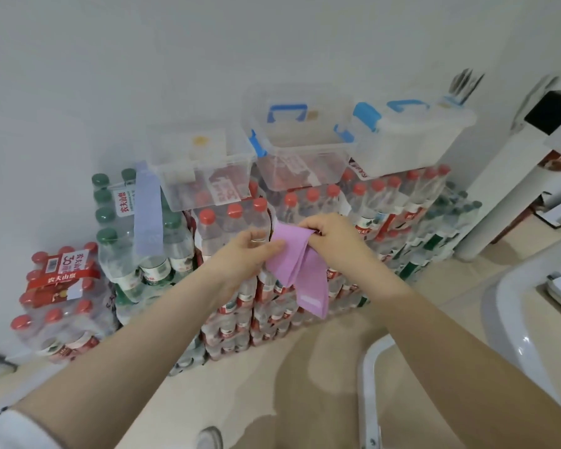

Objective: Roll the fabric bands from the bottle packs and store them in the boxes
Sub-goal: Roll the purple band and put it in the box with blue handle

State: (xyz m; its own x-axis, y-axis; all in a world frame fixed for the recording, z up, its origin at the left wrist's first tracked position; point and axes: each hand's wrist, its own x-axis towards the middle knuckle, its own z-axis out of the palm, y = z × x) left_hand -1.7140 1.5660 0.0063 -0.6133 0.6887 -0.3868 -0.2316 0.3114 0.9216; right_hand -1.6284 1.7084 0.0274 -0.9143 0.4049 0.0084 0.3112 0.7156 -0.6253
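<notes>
With the pink band (297, 264) pinched at its top between the left hand (250, 254) and right hand (329, 236) and its tail hanging below both grips, the person should wind tightly, edges aligned, toward the open box (292, 147) beyond.

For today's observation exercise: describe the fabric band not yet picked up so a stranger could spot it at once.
Find the stacked bottle packs against the white wall. On the green-capped pack at their left lies a pale blue band, draped flat beside the leftmost clear box. Unlike the pink band, no hand holds it.
</notes>
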